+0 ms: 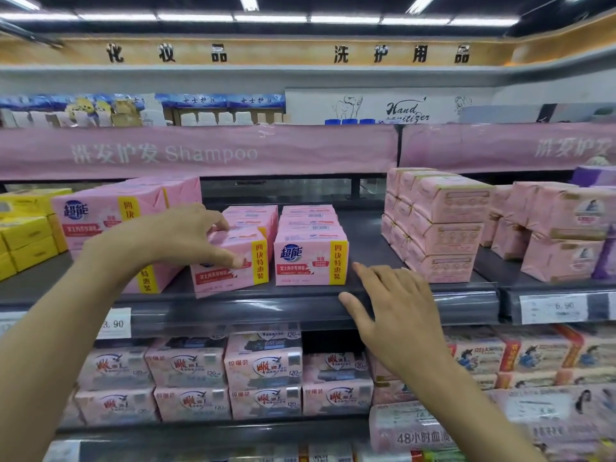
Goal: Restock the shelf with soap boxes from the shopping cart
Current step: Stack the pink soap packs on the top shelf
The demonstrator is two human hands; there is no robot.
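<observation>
The soap box (pixel 230 278) sits at the front of the shelf (pixel 370 248), slightly skewed, its left corner swung toward me and out to the lip. My left hand (pixel 173 238) is clamped on it from above: fingers curled over the top back edge, thumb pressed on the front face. Its long side runs left to right along the shelf, so I judge the next move to be a small twist and a push straight back until it sits square.

Just to its right stands a second box (pixel 310 261), squared up, with a narrow gap between the two; more boxes are lined up behind both. On the left a bigger pink pack (pixel 110 215) sits close against my wrist, so there is little room that way.

My right hand (pixel 396 311) is spread flat, fingers straight, holding nothing, over the shelf's front edge. Whether it touches the edge I cannot tell. Past it lies bare shelf up to the pink stack (pixel 440 228), the open room for further boxes. The cart is out of view.
</observation>
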